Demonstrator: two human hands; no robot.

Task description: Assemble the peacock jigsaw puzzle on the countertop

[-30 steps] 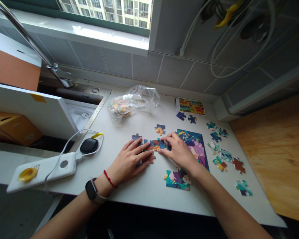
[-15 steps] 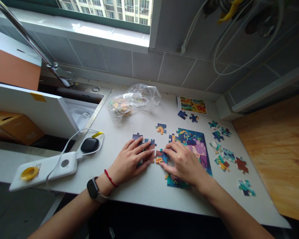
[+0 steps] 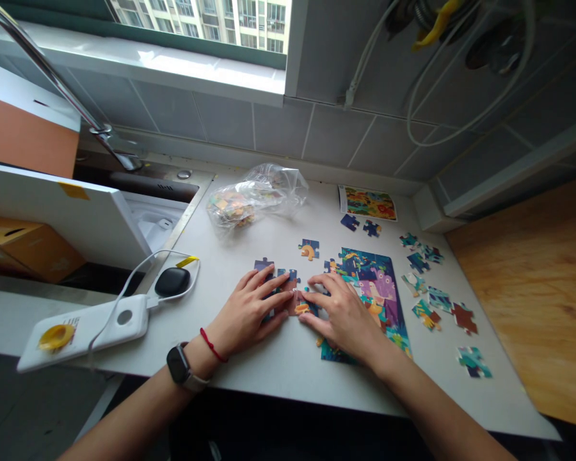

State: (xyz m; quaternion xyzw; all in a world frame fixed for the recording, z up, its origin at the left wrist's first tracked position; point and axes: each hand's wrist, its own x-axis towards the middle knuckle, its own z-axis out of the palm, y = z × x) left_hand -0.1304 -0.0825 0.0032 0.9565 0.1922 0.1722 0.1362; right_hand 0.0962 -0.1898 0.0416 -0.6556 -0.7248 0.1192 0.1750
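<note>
My left hand (image 3: 249, 307) lies flat with spread fingertips on a small group of dark blue and brown jigsaw pieces (image 3: 273, 285), partly hiding them. My right hand (image 3: 340, 314) has its thumb and fingers around a jigsaw piece with orange markings (image 3: 303, 308), right by my left fingertips. Just right of that hand lies a joined block of purple and teal puzzle (image 3: 377, 288). A joined section (image 3: 333, 354) is mostly hidden under my right palm. One loose piece (image 3: 309, 249) sits above my hands.
Several loose pieces (image 3: 425, 288) lie on the white counter (image 3: 278, 368) to the right. Farther back are a picture card (image 3: 367, 203) and a clear plastic bag of pieces (image 3: 233, 208). A white power bank (image 3: 84, 333) and black earbud case (image 3: 173, 282) sit left, beside a sink (image 3: 153, 221).
My right hand has slid left, and the orange-marked piece has moved down and left toward my left hand. My left hand has barely moved.
</note>
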